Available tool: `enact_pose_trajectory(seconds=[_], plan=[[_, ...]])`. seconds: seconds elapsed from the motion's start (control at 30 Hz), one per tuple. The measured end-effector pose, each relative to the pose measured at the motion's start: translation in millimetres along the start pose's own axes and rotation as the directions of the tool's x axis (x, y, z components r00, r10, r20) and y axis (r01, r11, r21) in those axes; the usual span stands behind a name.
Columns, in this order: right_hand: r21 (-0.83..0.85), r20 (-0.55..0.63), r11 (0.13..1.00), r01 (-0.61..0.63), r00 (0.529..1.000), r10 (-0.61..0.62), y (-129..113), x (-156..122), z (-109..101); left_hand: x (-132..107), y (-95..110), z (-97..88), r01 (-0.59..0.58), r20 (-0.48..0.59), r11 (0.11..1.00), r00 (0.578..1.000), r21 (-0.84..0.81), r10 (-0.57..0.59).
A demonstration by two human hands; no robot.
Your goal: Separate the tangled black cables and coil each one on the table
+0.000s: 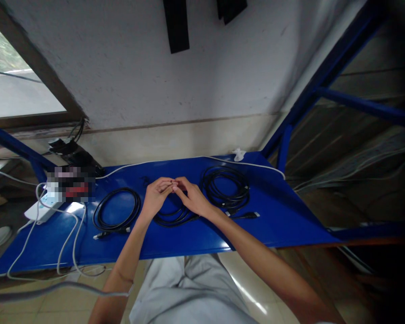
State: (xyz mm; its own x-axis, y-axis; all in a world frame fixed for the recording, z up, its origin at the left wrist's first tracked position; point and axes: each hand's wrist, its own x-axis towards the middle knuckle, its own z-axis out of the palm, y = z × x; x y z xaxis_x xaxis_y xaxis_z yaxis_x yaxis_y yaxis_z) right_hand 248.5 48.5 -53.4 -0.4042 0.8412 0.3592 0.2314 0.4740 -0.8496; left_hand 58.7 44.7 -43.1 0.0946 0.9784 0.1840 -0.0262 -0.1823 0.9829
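Note:
My left hand (157, 194) and my right hand (191, 195) meet over the middle of the blue table, fingertips pinched together. Whatever lies between the fingers is too small to make out. Just below them lies a coiled black cable (175, 220), partly covered by my hands and right wrist. To the left is another black cable coil (99, 216), with light-tipped plugs at its near side. Right of my hands rests a thicker coil of black cable (205, 191), its plug ends (251, 215) pointing right. Small dark strips (145, 181) lie beside my left hand.
The blue table (276, 225) backs onto a wall. A white power strip (43, 208) with white cords stands at the left, near a black object (77, 153). A crumpled white scrap (239, 155) lies at the back. Blue frame posts (283, 148) rise on the right.

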Motion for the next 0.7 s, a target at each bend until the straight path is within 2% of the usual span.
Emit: enact_pose_trajectory(seconds=[0.17,0.5,0.7], plan=[[0.093,-0.001,0.996,0.015,1.000,-0.015,0.4,1.9,0.7,-0.1,-1.7,1.3,0.036,-0.035,0.999,0.999,-0.015,-0.036],[0.093,-0.039,0.996,0.007,0.999,-0.004,-3.7,2.6,-0.8,0.6,2.7,0.3,0.038,0.004,0.998,0.999,0.055,-0.038],[0.189,-0.056,0.982,-0.018,0.998,0.029,-4.5,3.0,2.9,0.6,-0.9,-1.2,0.020,0.015,0.997,1.000,0.079,-0.021]])
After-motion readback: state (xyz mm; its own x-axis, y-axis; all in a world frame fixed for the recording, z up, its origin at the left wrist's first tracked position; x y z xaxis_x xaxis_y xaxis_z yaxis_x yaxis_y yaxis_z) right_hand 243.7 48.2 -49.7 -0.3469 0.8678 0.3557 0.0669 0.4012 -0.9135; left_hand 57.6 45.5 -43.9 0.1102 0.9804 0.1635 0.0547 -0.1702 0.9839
